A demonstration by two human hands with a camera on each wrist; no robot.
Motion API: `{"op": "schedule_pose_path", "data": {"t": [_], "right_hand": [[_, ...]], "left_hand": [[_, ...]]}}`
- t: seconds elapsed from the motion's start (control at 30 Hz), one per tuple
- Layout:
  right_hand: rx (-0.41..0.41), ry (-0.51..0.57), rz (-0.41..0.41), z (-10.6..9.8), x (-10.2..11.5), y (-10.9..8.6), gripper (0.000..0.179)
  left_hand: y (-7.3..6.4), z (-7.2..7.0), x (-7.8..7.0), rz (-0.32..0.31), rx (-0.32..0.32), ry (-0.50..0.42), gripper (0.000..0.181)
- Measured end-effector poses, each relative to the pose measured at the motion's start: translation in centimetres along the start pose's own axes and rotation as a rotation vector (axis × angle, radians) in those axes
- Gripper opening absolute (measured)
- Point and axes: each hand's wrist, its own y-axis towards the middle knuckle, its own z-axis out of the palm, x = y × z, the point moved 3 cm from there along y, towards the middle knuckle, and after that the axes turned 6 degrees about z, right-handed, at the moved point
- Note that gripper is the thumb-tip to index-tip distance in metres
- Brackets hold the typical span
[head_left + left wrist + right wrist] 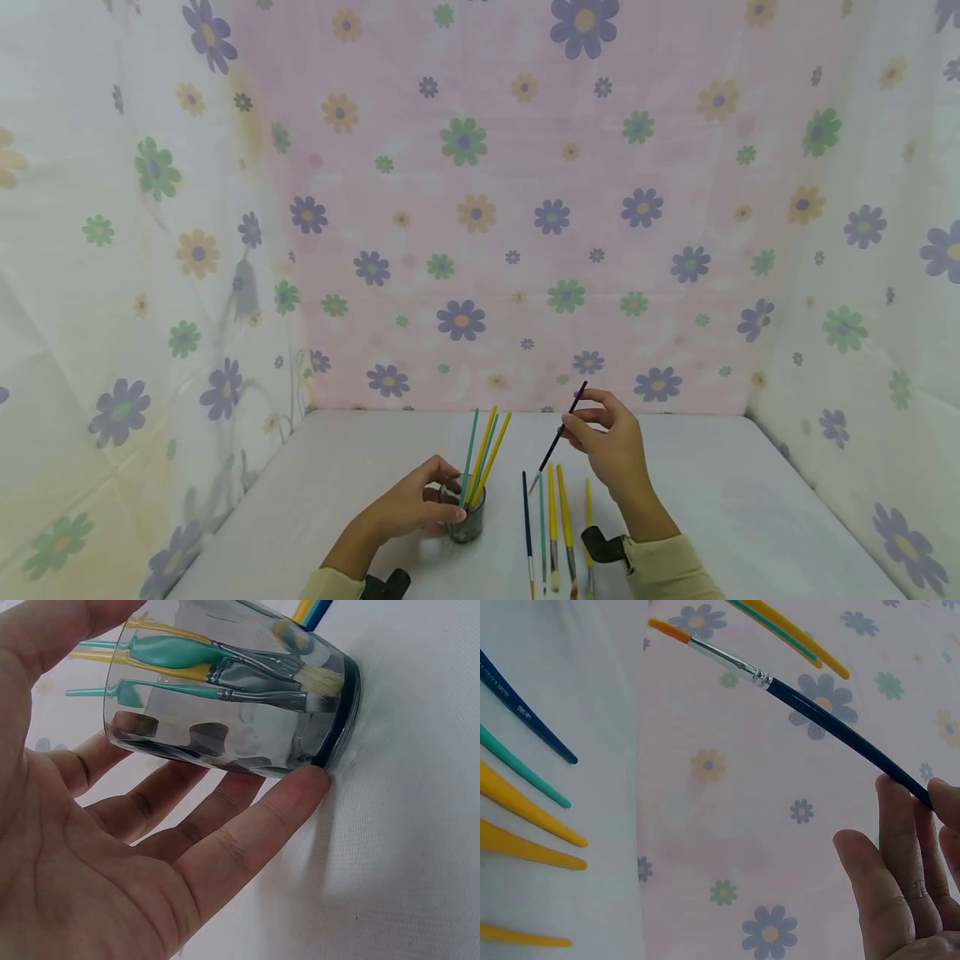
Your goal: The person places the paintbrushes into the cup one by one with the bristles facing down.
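Observation:
My left hand point(408, 504) holds a clear glass point(467, 530), thumb on one side and fingers on the other. In the left wrist view the glass point(259, 742) has a dark base, with yellow and teal paintbrushes point(262, 664) standing bristles down inside it. Raised above the table, my right hand point(617, 442) pinches a dark blue paintbrush point(558, 435) near the end of its handle. That brush slants down to the left; its orange bristles point(669, 630) and silver ferrule show in the right wrist view.
Between the hands, a row of paintbrushes lies on the white table point(300, 500): a dark blue brush point(527, 517), a teal brush point(542, 525) and several yellow brushes point(564, 508). Flower-patterned cloth point(510, 250) surrounds the table at the back and sides.

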Motion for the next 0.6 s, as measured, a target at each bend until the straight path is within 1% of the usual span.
{"op": "schedule_pose_path", "data": {"t": [0.33,0.5,0.6], "right_hand": [[0.005,0.022,-0.062,2.0,0.2,-1.0,0.043],[0.024,0.041,-0.074,3.2,-0.1,-1.4,0.043],[0.027,0.057,-0.095,3.9,-0.2,-1.7,0.042]], "left_hand": [[0.0,-0.1,0.0,0.004,-0.004,0.013,0.057],[0.0,-0.1,0.1,0.004,-0.01,0.04,0.057],[0.0,-0.1,0.2,0.009,-0.008,0.053,0.057]]}}
